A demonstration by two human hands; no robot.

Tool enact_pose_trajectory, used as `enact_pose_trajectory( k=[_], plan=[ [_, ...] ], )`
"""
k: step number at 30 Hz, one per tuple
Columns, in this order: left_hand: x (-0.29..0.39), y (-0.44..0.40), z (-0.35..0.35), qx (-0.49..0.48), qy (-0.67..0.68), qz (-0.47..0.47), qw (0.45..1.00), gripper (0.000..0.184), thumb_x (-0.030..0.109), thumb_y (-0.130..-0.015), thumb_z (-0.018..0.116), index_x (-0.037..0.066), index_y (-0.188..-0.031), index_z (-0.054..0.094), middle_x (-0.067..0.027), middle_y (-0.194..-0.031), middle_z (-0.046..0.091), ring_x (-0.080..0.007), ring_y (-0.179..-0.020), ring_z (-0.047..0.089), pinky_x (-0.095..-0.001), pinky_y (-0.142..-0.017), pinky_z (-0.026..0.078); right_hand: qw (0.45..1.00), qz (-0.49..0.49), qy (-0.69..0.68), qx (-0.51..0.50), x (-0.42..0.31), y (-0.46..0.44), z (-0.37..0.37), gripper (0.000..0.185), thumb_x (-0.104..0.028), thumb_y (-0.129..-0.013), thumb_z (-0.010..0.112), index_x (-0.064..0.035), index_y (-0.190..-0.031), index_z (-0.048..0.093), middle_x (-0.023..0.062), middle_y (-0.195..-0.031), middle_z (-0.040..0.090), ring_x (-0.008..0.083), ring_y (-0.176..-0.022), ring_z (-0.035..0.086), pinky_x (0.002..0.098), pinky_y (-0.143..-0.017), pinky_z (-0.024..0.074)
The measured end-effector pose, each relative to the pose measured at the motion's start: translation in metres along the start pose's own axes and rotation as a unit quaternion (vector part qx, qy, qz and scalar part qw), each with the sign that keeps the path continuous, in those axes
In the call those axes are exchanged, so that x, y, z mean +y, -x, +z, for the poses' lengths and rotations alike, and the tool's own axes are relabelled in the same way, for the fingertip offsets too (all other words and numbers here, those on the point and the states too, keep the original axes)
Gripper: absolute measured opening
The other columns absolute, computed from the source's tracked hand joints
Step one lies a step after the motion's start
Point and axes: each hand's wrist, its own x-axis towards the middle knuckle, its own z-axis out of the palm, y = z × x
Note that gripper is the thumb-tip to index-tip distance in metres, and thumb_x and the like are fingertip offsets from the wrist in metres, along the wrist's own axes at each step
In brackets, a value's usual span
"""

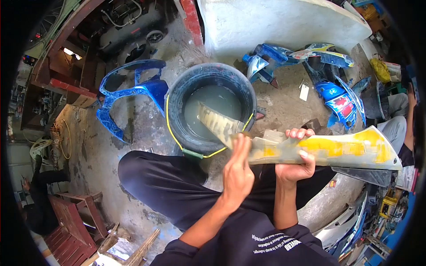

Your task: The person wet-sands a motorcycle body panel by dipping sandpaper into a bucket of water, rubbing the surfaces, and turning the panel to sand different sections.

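A long, angled motorcycle body panel (pixel 341 148), patched with yellow, grey and cream filler, lies across my lap. Its narrower arm (pixel 220 124) reaches over the bucket (pixel 210 71), which holds cloudy grey water (pixel 226 99). My right hand (pixel 296 162) grips the panel from below, fingertips over the upper edge and thumb on the near face. At the bend, my left hand (pixel 239 170) presses on the panel with its fingers together. Those fingertips are blurred, and whatever lies beneath them I cannot make out.
A blue plastic frame (pixel 153 91) lies left of the bucket. Blue fairing pieces (pixel 339 99) lie right, near a white tag (pixel 304 92). A pale panel (pixel 284 26) stands behind. At lower left is a wooden bench (pixel 73 226); another person's leg (pixel 395 128) shows at right.
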Motion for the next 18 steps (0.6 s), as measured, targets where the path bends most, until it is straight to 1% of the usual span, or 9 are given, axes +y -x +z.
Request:
enact_pose_trajectory(
  k=[1,4,5,6,9,12,14,16,18],
  plan=[
    [-0.008,-0.009,0.002,0.02,-0.016,-0.023,0.999,0.065,-0.014,-0.088,0.047,-0.002,-0.151,0.048,-0.0296,-0.156,0.043,-0.0454,-0.148,0.037,-0.0466,-0.121,0.035,1.0,-0.007,0.004,0.004,0.003,0.0,-0.002,0.052,-0.018,-0.073,0.059,-0.0032,-0.122,0.049,0.0118,-0.104,0.053,0.0271,-0.104,0.052,0.0422,-0.104,0.0391],
    [0.003,-0.006,0.003,0.003,0.008,-0.016,1.0,0.065,-0.014,-0.087,0.047,-0.002,-0.151,0.047,-0.0296,-0.157,0.042,-0.0453,-0.148,0.036,-0.0461,-0.122,0.034,1.0,-0.012,0.011,0.004,0.003,0.0,0.001,0.052,-0.018,-0.073,0.059,-0.0033,-0.122,0.048,0.0115,-0.105,0.054,0.0273,-0.104,0.052,0.0422,-0.104,0.0394],
    [0.01,0.0,0.0,-0.016,0.01,-0.003,1.0,0.066,-0.014,-0.087,0.047,-0.003,-0.152,0.047,-0.0296,-0.157,0.042,-0.0448,-0.149,0.036,-0.0457,-0.122,0.034,1.0,-0.016,-0.009,0.024,0.003,0.0,0.003,0.054,-0.017,-0.071,0.06,0.001,-0.121,0.051,0.0147,-0.103,0.054,0.0285,-0.103,0.052,0.0403,-0.1,0.0421],
    [0.006,0.001,0.0,-0.016,0.008,-0.007,1.0,0.066,-0.014,-0.087,0.047,-0.003,-0.152,0.047,-0.0296,-0.157,0.042,-0.0448,-0.149,0.036,-0.0457,-0.122,0.034,1.0,-0.013,-0.009,0.027,0.003,0.003,0.003,0.054,-0.017,-0.071,0.06,0.001,-0.121,0.051,0.0147,-0.103,0.054,0.0285,-0.103,0.052,0.0403,-0.1,0.0421],
    [-0.006,-0.015,0.006,0.032,0.007,-0.057,0.998,0.064,-0.015,-0.088,0.045,-0.004,-0.151,0.047,-0.029,-0.157,0.043,-0.0413,-0.149,0.037,-0.0434,-0.124,0.031,1.0,-0.012,-0.012,0.015,0.003,0.0,0.003,0.054,-0.017,-0.071,0.06,0.001,-0.121,0.051,0.0148,-0.103,0.054,0.0286,-0.103,0.052,0.0407,-0.101,0.0419],
    [0.015,0.001,0.004,-0.005,0.007,-0.005,1.0,0.062,-0.014,-0.089,0.045,-0.005,-0.151,0.046,-0.0296,-0.157,0.043,-0.0402,-0.149,0.038,-0.0425,-0.124,0.032,1.0,-0.014,-0.002,0.023,0.003,0.001,0.001,0.053,-0.016,-0.072,0.06,0.001,-0.121,0.05,0.0147,-0.104,0.054,0.0288,-0.103,0.052,0.0405,-0.102,0.0416],
    [0.01,-0.002,0.002,-0.018,0.01,-0.017,1.0,0.062,-0.014,-0.09,0.045,-0.006,-0.151,0.045,-0.0299,-0.157,0.042,-0.0405,-0.149,0.038,-0.0423,-0.124,0.032,1.0,-0.004,-0.023,0.019,0.0,-0.001,0.003,0.053,-0.016,-0.072,0.06,0.001,-0.121,0.05,0.0148,-0.104,0.054,0.0291,-0.104,0.053,0.0407,-0.102,0.0416],
    [-0.002,-0.013,0.005,0.021,0.002,-0.058,0.998,0.062,-0.014,-0.09,0.044,-0.006,-0.152,0.045,-0.0307,-0.157,0.042,-0.0413,-0.15,0.037,-0.0434,-0.125,0.03,1.0,-0.006,-0.015,0.026,0.002,0.0,0.001,0.053,-0.016,-0.072,0.06,0.0007,-0.122,0.05,0.0146,-0.104,0.054,0.0294,-0.104,0.053,0.0411,-0.103,0.0415],
    [0.006,-0.005,0.009,0.026,0.02,-0.058,0.998,0.061,-0.013,-0.09,0.044,-0.005,-0.151,0.046,-0.0305,-0.157,0.042,-0.0411,-0.149,0.037,-0.0436,-0.124,0.03,0.999,-0.015,0.003,0.035,0.004,0.001,0.002,0.054,-0.016,-0.072,0.06,0.0004,-0.122,0.05,0.0146,-0.104,0.054,0.0293,-0.105,0.053,0.0414,-0.103,0.0413]
  ],
)
